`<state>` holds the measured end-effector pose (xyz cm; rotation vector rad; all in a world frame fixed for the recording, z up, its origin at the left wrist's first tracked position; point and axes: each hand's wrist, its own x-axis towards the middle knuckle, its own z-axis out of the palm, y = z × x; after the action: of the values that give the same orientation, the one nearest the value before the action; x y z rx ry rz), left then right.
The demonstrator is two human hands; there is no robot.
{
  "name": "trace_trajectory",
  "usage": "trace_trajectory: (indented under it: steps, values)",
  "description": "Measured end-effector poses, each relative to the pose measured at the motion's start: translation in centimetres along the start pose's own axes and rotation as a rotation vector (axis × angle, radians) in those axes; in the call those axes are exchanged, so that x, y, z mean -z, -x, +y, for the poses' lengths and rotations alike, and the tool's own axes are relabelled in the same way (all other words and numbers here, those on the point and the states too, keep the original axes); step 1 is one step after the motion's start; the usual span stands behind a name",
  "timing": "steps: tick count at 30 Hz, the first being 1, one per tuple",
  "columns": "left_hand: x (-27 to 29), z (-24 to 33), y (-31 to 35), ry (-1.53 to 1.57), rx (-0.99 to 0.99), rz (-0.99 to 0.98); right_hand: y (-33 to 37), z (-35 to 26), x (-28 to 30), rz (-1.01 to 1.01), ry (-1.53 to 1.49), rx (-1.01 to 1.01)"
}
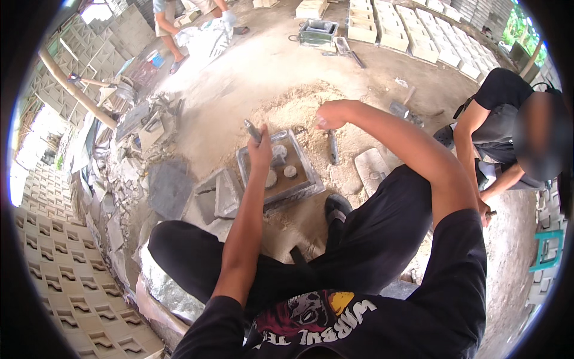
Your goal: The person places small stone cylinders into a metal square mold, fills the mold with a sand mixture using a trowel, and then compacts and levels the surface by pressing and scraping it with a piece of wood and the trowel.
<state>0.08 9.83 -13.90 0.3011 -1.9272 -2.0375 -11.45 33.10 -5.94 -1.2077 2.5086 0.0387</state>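
Head view: just left of centre in the frame, a grey rod-like tool, tilted, in the left hand, fingers clamped round the shaft; probably stiff, fairly dense, hardly slippery, best taken mid-shaft. Just below, mid-frame, a rectangular mould with pale round discs inside: by the look, heavy and rigid, best lifted with 2 hands by opposite outer walls; discs likely brittle at the edges. Up and right of the mould, the right hand over loose pale sand, apparently soft, dry and easily scooped; fingers bent, contents of the grip impossible to make out. Just below that hand, a narrow tool on the sand; farther right, a pale slab; at the frame's right edge, a co-worker.
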Motion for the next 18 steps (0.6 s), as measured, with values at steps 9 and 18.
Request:
trace_trajectory:
  steps: [9, 18]
  values:
    - [0.5, -1.0, -0.8, -0.091, -0.01, 0.024, -0.2, -0.3, -0.1, 0.055, 0.029, -0.043]
    - [-0.2, -0.6, 0.2, -0.179, 0.041, 0.013, 0.7, 0.4, -0.9, 0.044, 0.011, -0.032]
